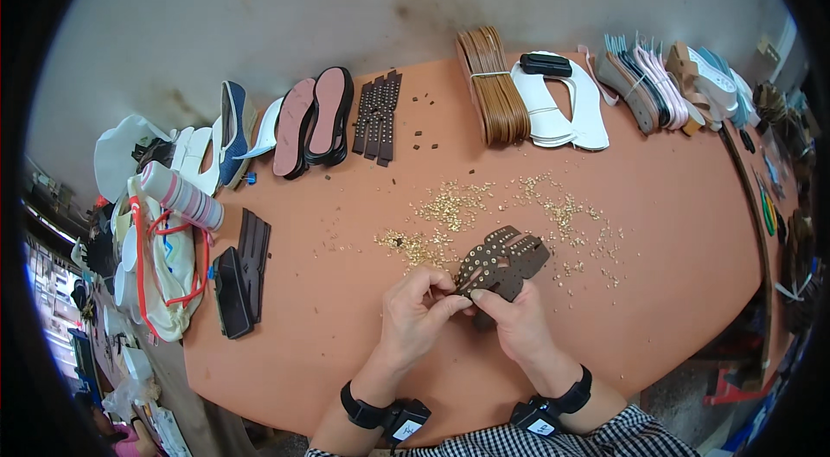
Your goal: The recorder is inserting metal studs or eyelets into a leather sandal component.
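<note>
Both of my hands meet over the near middle of an orange table [674,223]. My left hand [421,310] pinches the near edge of a dark brown studded leather strap piece [503,259] with thumb and fingers. My right hand [514,320] grips the same strap piece from below and on the right. The piece fans out away from me, with rows of small gold studs on it. Loose gold studs [484,206] lie scattered on the table just beyond my hands. Each wrist wears a black band with a small device.
Along the far edge lie shoe soles [313,120], dark studded straps [379,115], a bundle of tan strips [497,94], white cut pieces [575,107] and stacked insoles [657,85]. At the left sit dark strap pieces [242,271] and a white bag with red handles [164,267].
</note>
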A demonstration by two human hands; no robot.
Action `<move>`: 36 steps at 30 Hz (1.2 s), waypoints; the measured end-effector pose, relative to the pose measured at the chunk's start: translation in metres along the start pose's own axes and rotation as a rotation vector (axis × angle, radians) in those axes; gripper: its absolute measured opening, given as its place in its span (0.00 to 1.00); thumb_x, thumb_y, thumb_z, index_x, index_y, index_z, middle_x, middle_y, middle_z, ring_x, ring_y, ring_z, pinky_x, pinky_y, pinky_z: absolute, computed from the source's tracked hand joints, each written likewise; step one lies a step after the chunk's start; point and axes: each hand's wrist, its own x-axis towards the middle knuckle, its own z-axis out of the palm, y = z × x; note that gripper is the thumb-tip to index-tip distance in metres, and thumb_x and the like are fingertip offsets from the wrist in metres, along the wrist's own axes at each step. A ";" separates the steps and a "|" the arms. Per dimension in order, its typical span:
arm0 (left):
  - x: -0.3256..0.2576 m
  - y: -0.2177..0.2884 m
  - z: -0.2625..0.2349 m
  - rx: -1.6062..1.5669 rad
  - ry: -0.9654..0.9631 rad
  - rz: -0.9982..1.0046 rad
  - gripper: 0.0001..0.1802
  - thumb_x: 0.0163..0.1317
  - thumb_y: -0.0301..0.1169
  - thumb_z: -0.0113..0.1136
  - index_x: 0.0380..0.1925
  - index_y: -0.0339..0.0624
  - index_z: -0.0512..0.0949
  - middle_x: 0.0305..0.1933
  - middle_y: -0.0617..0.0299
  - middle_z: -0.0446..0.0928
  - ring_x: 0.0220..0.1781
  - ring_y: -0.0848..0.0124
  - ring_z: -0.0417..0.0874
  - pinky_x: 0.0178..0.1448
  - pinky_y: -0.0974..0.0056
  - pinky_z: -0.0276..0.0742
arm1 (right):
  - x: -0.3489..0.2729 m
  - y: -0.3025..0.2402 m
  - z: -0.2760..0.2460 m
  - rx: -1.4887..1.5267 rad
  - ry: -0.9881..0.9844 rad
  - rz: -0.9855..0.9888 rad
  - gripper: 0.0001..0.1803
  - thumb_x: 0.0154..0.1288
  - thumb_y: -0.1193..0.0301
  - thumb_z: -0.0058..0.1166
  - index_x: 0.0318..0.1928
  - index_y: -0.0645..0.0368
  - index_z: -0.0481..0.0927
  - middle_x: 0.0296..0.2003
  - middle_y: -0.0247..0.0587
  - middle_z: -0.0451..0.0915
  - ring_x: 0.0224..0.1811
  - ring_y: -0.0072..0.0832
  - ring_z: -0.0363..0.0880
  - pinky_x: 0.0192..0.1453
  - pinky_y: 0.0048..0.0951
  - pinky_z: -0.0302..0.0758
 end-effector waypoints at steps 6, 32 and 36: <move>0.008 0.004 0.006 -0.261 0.060 -0.123 0.27 0.49 0.14 0.58 0.51 0.35 0.62 0.35 0.55 0.73 0.33 0.71 0.79 0.37 0.68 0.79 | -0.002 -0.007 0.001 0.009 0.006 0.021 0.05 0.58 0.81 0.48 0.35 0.63 0.76 0.30 0.32 0.77 0.28 0.16 0.73 0.33 0.18 0.71; 0.002 0.013 -0.002 -0.359 -0.038 -0.153 0.21 0.50 0.13 0.56 0.43 0.34 0.62 0.35 0.53 0.74 0.31 0.68 0.79 0.36 0.67 0.79 | -0.006 -0.008 0.003 0.196 -0.056 0.111 0.06 0.58 0.80 0.51 0.38 0.65 0.75 0.32 0.37 0.78 0.30 0.21 0.75 0.36 0.21 0.74; 0.001 0.011 -0.001 -0.386 -0.034 -0.127 0.20 0.50 0.13 0.56 0.42 0.33 0.62 0.34 0.54 0.73 0.32 0.68 0.79 0.36 0.67 0.79 | -0.007 -0.008 0.004 0.095 -0.061 0.030 0.06 0.58 0.80 0.51 0.37 0.65 0.76 0.32 0.36 0.78 0.31 0.20 0.75 0.37 0.21 0.73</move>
